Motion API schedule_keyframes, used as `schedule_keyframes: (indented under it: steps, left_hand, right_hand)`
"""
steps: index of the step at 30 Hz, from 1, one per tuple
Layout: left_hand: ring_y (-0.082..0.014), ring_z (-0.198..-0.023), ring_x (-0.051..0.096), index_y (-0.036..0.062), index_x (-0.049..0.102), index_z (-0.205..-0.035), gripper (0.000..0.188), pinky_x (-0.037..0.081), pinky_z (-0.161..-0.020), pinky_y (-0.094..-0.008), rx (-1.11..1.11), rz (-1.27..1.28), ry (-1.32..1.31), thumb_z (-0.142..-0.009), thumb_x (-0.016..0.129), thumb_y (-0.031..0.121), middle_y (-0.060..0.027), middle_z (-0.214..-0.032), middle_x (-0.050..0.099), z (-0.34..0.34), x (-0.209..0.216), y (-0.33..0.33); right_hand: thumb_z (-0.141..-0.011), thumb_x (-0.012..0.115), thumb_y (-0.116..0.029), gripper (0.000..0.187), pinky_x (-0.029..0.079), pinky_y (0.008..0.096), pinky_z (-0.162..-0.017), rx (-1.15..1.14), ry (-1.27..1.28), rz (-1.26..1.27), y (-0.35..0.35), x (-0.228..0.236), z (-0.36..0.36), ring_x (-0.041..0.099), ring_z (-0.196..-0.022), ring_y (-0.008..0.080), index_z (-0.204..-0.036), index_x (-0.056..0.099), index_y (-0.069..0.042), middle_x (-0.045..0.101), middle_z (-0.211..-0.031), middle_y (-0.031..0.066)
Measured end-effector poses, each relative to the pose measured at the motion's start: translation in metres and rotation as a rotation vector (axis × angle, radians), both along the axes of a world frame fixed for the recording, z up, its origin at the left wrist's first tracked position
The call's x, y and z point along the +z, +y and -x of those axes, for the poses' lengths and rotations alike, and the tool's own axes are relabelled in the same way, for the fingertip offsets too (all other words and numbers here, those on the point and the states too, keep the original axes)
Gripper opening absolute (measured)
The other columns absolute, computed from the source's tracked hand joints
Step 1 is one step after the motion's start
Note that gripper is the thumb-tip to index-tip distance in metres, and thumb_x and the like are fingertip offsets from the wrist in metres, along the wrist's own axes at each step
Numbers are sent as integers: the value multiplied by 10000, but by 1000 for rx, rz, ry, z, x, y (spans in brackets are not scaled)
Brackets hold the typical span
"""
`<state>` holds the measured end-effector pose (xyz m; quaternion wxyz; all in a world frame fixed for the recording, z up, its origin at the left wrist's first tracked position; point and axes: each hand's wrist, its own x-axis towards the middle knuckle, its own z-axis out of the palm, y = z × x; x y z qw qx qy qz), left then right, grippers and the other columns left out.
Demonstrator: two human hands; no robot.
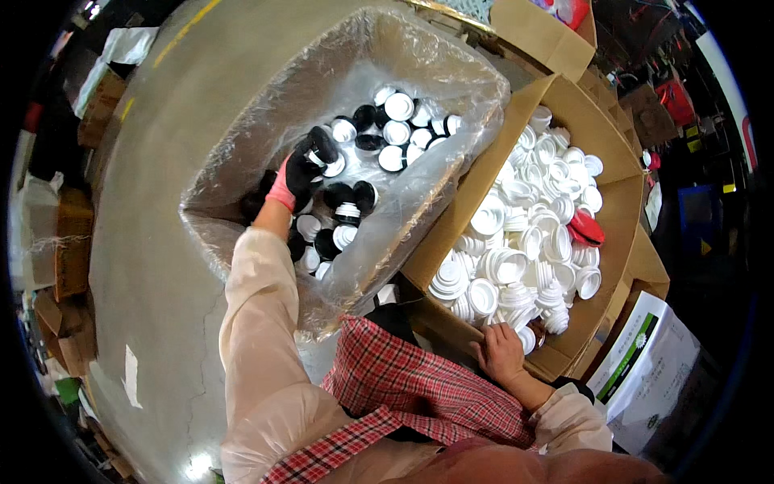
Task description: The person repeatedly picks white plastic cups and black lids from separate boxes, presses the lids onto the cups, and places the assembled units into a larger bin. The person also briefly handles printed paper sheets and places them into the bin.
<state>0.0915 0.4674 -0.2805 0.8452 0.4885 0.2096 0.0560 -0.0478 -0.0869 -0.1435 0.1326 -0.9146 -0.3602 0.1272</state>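
Note:
My left hand (296, 179), in a pink and black glove, reaches into a box lined with clear plastic (266, 121). Its fingers close on a black lid (323, 145), with a white piece just below. Several black and white lids lie loose around it in the liner. To the right stands an open cardboard box (617, 194) heaped with white plastic lids (516, 234). My bare right hand (501, 352) grips that box's near rim, thumb outside and fingers over the edge. The fingertips are close to the white lids, partly hidden by the hand itself.
A red pouch-like thing (585, 229) lies on the white lids. A white printed carton (651, 371) stands right of the cardboard box. Cardboard boxes (72, 242) line the left side, and more cardboard (540, 32) lies beyond the two boxes.

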Motion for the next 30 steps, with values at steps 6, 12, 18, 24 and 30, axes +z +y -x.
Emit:
schedule_keyframes:
  steps: [6, 12, 18, 24, 30]
  left_hand:
    - [-258, -1133, 542, 133, 509, -1314, 457, 437, -968, -398, -144, -421, -367, -901, 558, 323, -74, -1257, 565, 44, 112, -96]
    - [-231, -1122, 513, 123, 474, -1297, 515, 365, -1026, -416, -216, -1385, -408, -839, 670, 256, -68, -1208, 557, 90, 183, -156]
    - [-242, -1320, 390, 139, 458, -1367, 632, 217, -1144, -434, -220, -395, -590, -816, 671, 364, -66, -1403, 471, 104, 172, -162]
    - [-257, -1306, 417, 115, 426, -1395, 597, 266, -1131, -436, -375, -866, -520, -909, 510, 451, -93, -1423, 444, 125, 209, -190]
    - [-273, -1067, 599, 64, 591, -1177, 483, 460, -924, -370, -485, -1408, -973, -746, 741, 222, -118, -1137, 629, 148, 294, -281]
  right_hand:
    - [-811, 669, -251, 303, 453, 411, -701, 7, -79, -44, 2, 0, 5, 532, -834, 308, -941, 559, 1, 542, -839, 144]
    - [-814, 673, -233, 299, 456, 403, -687, 20, -101, -39, -4, -6, 9, 540, -833, 315, -952, 546, -1, 544, -847, 151]
    - [-773, 707, -181, 319, 453, 427, -690, 25, -128, -76, 1, -7, 12, 530, -823, 345, -944, 517, 9, 531, -844, 169]
    - [-792, 702, -109, 488, 424, 423, -898, -123, 108, -561, 1, 17, 8, 519, -997, 397, -1219, 496, 6, 542, -1069, 209]
    - [-850, 646, -331, 580, 416, 327, -873, -106, 140, -1061, 67, 186, -17, 482, -1088, 252, -1311, 485, -19, 492, -1232, 136]
